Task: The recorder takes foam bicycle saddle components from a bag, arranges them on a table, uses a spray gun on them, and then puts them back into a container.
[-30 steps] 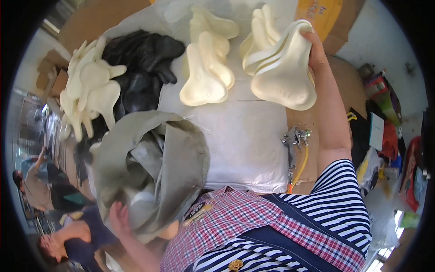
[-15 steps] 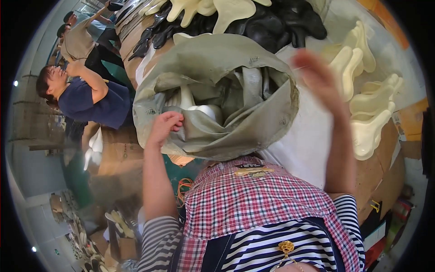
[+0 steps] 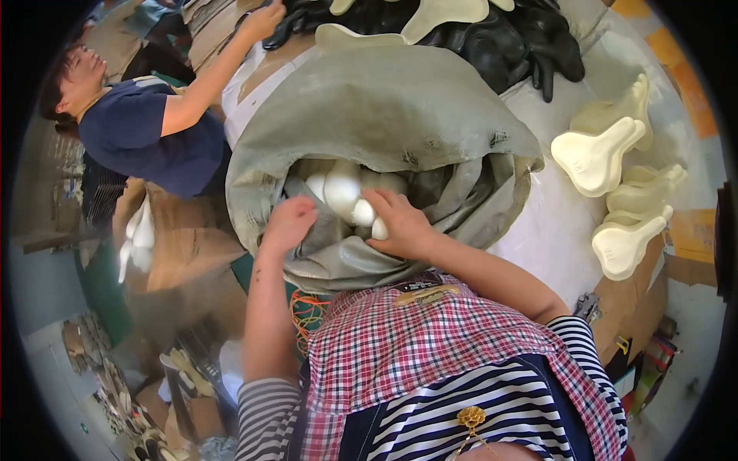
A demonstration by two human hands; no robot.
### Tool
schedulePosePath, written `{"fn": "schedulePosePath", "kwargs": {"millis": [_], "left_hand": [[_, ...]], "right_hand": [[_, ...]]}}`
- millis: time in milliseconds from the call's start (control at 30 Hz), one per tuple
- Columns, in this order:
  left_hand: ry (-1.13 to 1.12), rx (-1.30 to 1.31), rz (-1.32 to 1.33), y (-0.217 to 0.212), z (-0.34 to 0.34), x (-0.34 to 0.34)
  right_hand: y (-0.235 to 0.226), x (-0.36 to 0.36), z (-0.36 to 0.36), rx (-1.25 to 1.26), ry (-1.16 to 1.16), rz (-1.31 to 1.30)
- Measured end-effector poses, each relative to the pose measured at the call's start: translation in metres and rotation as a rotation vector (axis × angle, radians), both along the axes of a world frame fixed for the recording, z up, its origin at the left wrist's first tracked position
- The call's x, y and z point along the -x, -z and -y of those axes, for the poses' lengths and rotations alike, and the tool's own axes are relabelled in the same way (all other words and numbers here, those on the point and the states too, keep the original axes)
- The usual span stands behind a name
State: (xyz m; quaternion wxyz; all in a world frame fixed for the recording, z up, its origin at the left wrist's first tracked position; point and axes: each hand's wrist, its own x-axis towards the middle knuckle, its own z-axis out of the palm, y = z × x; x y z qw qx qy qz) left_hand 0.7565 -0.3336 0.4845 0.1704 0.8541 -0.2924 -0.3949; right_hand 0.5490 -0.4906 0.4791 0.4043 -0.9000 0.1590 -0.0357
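Observation:
A large grey-green sack (image 3: 361,100) lies in front of me with its mouth rolled back and facing me. Inside it are several smooth white rounded pieces (image 3: 342,192), partly hidden by the folds; their kind I cannot tell. My left hand (image 3: 290,223) is closed at the left edge of the sack's mouth, its fingers pinching the fabric. My right hand (image 3: 403,227) reaches into the opening from the right, fingers and thumb curled around the small rounded end of a white piece.
Cream saddle-shaped pieces (image 3: 600,157) lie to the right on white sheeting (image 3: 538,246). Black moulded pieces (image 3: 492,50) are heaped behind the sack. At the left, a co-worker in a dark blue shirt (image 3: 131,127) stretches an arm toward the heap. White pieces (image 3: 141,238) lie on cardboard there.
My right hand has swung from the right of the sack into its mouth, onto the white pieces, which now show more. The co-worker's arm has stretched out toward the heap.

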Motion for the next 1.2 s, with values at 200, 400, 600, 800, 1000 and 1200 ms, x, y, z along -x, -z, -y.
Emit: {"fn": "schedulePosePath", "kwargs": {"millis": [200,400,600,800,1000,1200], "left_hand": [[0.163,0.445,0.263,0.04,0.066,-0.02],[-0.048,0.298,-0.082,0.049,0.053,-0.054],[0.15,0.088,0.07,0.053,0.059,-0.052],[0.158,0.111,0.1,0.031,0.038,-0.02],[0.268,-0.003,0.23,0.009,0.053,0.02],[-0.128,-0.038,-0.108,0.036,0.031,-0.037]], "right_hand": [[-0.026,-0.017,0.026,0.083,0.198,0.185],[-0.188,0.042,0.098,-0.187,0.126,0.551],[-0.261,0.197,0.197,-0.211,0.405,0.616],[-0.174,0.254,0.304,-0.352,0.321,0.051],[-0.159,0.274,0.364,0.799,0.535,0.092],[-0.122,-0.011,0.13,-0.389,-0.258,-0.179]]}}
